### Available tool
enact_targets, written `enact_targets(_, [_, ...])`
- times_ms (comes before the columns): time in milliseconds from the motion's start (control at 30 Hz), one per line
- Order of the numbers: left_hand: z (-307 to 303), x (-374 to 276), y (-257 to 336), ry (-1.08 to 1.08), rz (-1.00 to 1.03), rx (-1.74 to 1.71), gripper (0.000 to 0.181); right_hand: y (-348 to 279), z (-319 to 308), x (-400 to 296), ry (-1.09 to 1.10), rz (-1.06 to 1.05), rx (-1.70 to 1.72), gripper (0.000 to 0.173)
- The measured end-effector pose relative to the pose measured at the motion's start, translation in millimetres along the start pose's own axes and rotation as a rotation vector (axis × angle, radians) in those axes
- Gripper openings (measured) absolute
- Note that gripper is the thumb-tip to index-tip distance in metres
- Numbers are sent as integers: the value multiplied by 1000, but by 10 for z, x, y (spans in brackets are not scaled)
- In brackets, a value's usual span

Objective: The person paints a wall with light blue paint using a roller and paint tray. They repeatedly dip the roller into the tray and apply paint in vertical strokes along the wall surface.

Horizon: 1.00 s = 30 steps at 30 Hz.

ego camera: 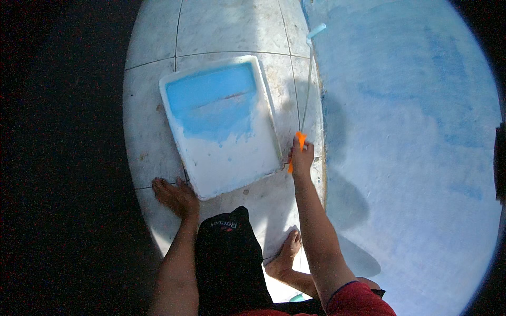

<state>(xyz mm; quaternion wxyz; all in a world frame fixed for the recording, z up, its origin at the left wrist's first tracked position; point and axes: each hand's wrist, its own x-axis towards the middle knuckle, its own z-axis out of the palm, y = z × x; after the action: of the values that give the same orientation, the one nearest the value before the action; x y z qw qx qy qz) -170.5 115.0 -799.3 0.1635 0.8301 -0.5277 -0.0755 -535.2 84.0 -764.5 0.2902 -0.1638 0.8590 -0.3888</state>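
My right hand (pixel 302 158) grips the orange handle of a small paint roller (pixel 308 87). Its long thin metal rod runs away from me, and the light-blue roller sleeve at the far end lies against the foot of the wall. In front of me a white plastic paint tray (pixel 237 166) sits at a slight angle on the floor. Blue paint (pixel 213 85) covers its far half, with streaks and drops on the bare slope nearer me. Beside the tray's near left corner is my left hand (pixel 178 199), thumb apart from the fingers, holding nothing; whether it touches the rim is unclear.
A wall (pixel 395 158) partly coated in blue rises along the right. Stained pale floor tiles (pixel 221 27) lie under the tray. My knee in black cloth (pixel 229 256) and a bare foot (pixel 286 252) are close to the tray's near side.
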Motion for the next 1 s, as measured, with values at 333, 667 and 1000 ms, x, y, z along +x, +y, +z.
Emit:
enact_targets(333, [-61, -33, 9, 60, 194, 204, 51, -421, 410, 1172, -14, -124, 43, 47])
enact_targets(667, [123, -50, -130, -50, 103, 227, 53, -727, 664, 1102, -39, -55, 138, 49])
enact_targets(1000, [-3, 0, -54, 41, 216, 145, 50, -652, 742, 1225, 1, -139, 94, 50])
